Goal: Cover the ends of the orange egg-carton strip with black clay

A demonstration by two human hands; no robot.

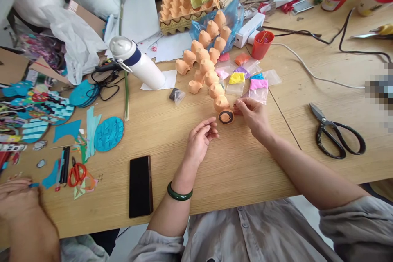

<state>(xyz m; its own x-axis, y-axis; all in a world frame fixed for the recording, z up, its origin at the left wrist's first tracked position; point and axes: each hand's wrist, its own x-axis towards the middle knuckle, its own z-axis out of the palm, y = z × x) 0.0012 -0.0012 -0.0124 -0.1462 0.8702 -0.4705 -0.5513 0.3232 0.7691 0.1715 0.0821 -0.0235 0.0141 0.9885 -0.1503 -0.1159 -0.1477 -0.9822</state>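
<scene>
1. The ringed cup (pixel 226 117), an orange egg-carton cup with a black ring around its mouth, is lying on the worktop (pixel 233 168) just in front of the person, at the near end of a line of orange cups (pixel 206 66).
2. The right hand (pixel 253 115) is pinching the ringed cup at its right rim, with the fingertips closing on it.
3. The left hand (pixel 199 139) is hovering just left of the ringed cup, palm up, fingers loosely curled and gripping nothing; a green bangle (pixel 179 194) is sitting on its wrist.
4. Small bags of coloured clay (pixel 258 85) are lying just beyond the right hand, with a red pot (pixel 262 44) standing behind them.
5. Black scissors (pixel 336 133) are lying well to the right, and a dark phone (pixel 140 186) is lying near the left forearm.
6. A white bottle (pixel 138 62) is lying on its side farther left, and stacked egg trays (pixel 181 6) are sitting at the far edge.
7. Teal paper shapes (pixel 108 133) and red-handled scissors (pixel 76 173) are lying at the left, where another person's hand (pixel 15 200) is resting.
</scene>
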